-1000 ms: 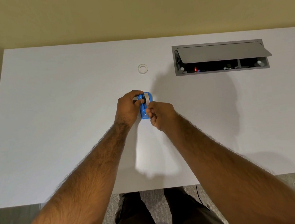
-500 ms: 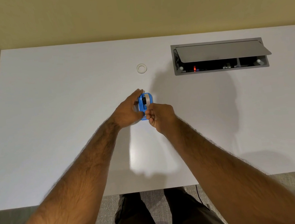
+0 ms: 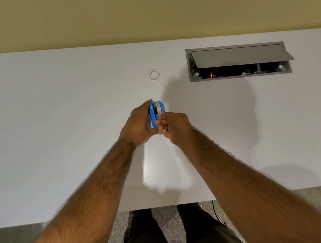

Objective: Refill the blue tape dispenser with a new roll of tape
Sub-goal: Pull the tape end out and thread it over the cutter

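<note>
Above the middle of the white tabletop (image 3: 62,144), the left hand (image 3: 136,124) is wrapped around the side of the blue tape dispenser (image 3: 155,114), holding it up on edge. The right hand (image 3: 174,126) pinches its near end with thumb and fingertips. Farther back lies a small white tape ring (image 3: 153,74), and to its right an open cable hatch (image 3: 238,61).

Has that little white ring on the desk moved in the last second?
No. The white ring lies in the same spot on the desk, left of the open cable hatch, away from both hands.
</note>
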Tool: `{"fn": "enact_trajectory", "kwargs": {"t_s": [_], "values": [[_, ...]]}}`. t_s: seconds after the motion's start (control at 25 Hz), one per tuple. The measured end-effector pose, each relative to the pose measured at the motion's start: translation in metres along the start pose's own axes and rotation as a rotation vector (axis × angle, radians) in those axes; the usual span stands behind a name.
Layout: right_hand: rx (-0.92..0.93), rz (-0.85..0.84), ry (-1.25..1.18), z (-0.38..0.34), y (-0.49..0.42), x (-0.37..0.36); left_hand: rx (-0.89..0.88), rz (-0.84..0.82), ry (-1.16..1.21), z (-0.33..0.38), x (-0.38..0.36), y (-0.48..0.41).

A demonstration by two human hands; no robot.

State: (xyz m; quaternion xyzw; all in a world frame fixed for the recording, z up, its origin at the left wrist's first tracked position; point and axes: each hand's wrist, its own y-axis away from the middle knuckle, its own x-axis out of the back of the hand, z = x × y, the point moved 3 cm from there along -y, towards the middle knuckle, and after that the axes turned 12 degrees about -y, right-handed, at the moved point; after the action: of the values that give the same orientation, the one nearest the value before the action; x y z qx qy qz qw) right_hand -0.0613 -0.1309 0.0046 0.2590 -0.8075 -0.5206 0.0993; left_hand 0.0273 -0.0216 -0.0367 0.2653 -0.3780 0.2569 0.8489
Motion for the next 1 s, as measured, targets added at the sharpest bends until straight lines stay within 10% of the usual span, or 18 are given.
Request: {"fn": "enact_trajectory", "kwargs": {"t_s": [1.0], "values": [[0.052,-0.079,-0.191,0.03,0.022,0.015,0.049,0.073,-0.021,0.009,0.001,0.003]]}}
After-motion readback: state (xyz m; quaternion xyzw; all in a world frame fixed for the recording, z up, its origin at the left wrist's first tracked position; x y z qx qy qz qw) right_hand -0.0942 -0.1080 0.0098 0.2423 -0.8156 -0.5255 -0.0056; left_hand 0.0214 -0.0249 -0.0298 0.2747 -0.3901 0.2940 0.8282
